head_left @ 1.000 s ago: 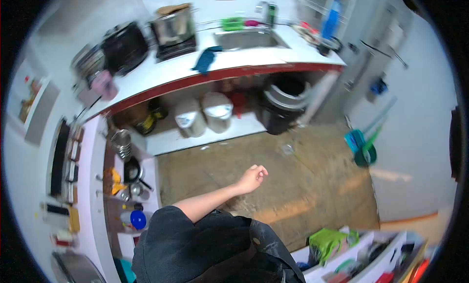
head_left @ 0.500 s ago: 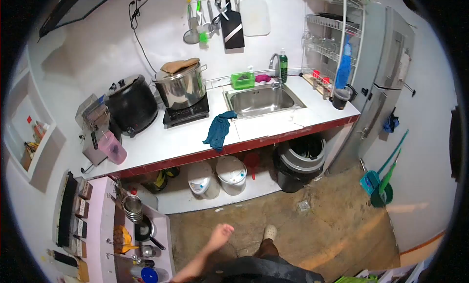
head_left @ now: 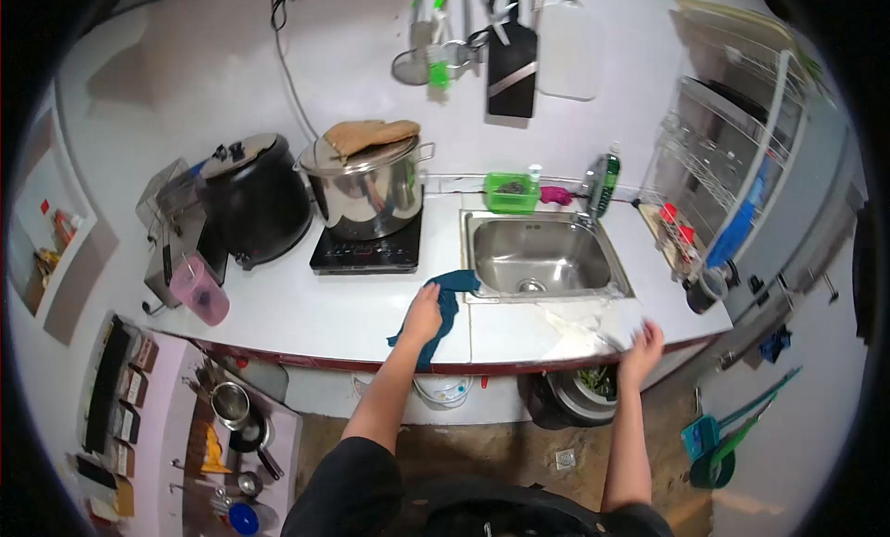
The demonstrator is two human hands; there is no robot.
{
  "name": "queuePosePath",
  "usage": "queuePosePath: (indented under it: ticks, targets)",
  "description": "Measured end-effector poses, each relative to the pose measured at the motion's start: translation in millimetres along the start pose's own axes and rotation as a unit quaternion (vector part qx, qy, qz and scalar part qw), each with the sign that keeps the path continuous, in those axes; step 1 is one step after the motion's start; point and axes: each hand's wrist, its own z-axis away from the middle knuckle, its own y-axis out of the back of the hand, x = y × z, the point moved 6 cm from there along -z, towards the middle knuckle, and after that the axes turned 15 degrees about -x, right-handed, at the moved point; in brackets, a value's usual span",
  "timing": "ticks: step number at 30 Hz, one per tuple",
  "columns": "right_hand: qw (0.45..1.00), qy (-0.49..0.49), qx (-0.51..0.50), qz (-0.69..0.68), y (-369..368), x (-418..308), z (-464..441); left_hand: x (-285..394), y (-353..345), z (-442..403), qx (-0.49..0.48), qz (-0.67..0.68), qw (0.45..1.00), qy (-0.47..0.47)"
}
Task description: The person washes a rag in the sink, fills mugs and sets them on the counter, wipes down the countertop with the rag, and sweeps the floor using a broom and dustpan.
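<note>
A dark teal cloth (head_left: 451,307) lies crumpled on the white countertop, left of the sink's front corner. My left hand (head_left: 424,316) is on the cloth, with its fingers closed on the fabric. Over the counter's front edge, to the right, my right hand (head_left: 642,353) hovers with loosely bent fingers apart and nothing in them. A wet-looking patch (head_left: 579,328) spreads over the counter between the sink (head_left: 547,249) and that hand.
A steel pot (head_left: 366,189) with a brown cloth on its lid stands on a black induction cooker (head_left: 366,251). Left of it are a black pot (head_left: 255,203) and a pink pitcher (head_left: 199,291). A wire rack (head_left: 742,120) stands right; a bin (head_left: 565,402) sits below.
I have come closer to the counter. My left hand has reached up from near my body and taken hold of the cloth. My right hand has come into view.
</note>
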Motion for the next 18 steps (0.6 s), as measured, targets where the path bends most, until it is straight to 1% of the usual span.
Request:
queuePosePath:
  ticks: [1,2,3,4,5,6,7,8,9,10,11,12,13,14,15,16,17,18]
  targets:
    - [0.995,0.059,-0.053,-0.067,-54,-46,-31,1,-6,7,-0.035,-0.119,0.992,0.014]
    - [0.986,0.109,-0.101,-0.079,-101,-85,-56,-2,-3,17,-0.029,-0.121,0.992,0.012]
    - [0.976,0.167,-0.128,-0.064,-139,-129,-77,-6,7,28,-0.023,-0.129,0.991,0.008]
    - [0.969,0.176,-0.155,-0.08,-176,-148,-101,-22,21,41,-0.024,-0.13,0.991,0.027]
    - [0.959,0.229,-0.15,-0.08,-207,-174,-122,-38,40,55,-0.028,-0.13,0.99,0.038]
    - [0.956,0.244,-0.148,-0.061,-233,-194,-144,-63,69,67,-0.038,-0.021,0.993,0.109]
    - [0.958,0.238,-0.148,-0.057,-259,-207,-169,-91,94,78,-0.049,-0.034,0.986,0.155]
    - [0.96,0.235,-0.141,-0.057,-286,-223,-198,-138,102,103,0.024,-0.122,0.979,0.163]
    - [0.958,0.259,-0.12,-0.034,-312,-239,-227,-184,120,121,0.024,-0.15,0.961,0.229]
    - [0.955,0.278,-0.104,-0.011,-339,-252,-255,-219,145,137,0.035,-0.125,0.949,0.288]
    - [0.959,0.256,-0.12,-0.003,-369,-261,-288,-247,167,147,0.018,-0.153,0.914,0.376]
    - [0.962,0.235,-0.139,0.003,-401,-272,-319,-281,181,154,0.039,-0.172,0.891,0.418]
    - [0.973,0.166,-0.153,-0.041,-428,-277,-347,-307,192,160,0.061,-0.191,0.864,0.462]
    - [0.977,0.077,-0.17,-0.104,-454,-279,-375,-320,198,156,0.06,-0.204,0.857,0.469]
    - [0.985,0.057,-0.149,-0.069,-478,-274,-418,-329,204,153,0.058,-0.217,0.849,0.478]
    - [0.987,-0.016,-0.114,-0.109,-488,-276,-439,-332,207,148,0.058,-0.223,0.852,0.471]
    - [0.985,-0.066,-0.068,-0.143,-492,-284,-445,-336,209,144,0.061,-0.217,0.853,0.47]
    - [0.973,-0.055,-0.079,-0.209,-512,-273,-478,-338,209,142,0.064,-0.212,0.855,0.47]
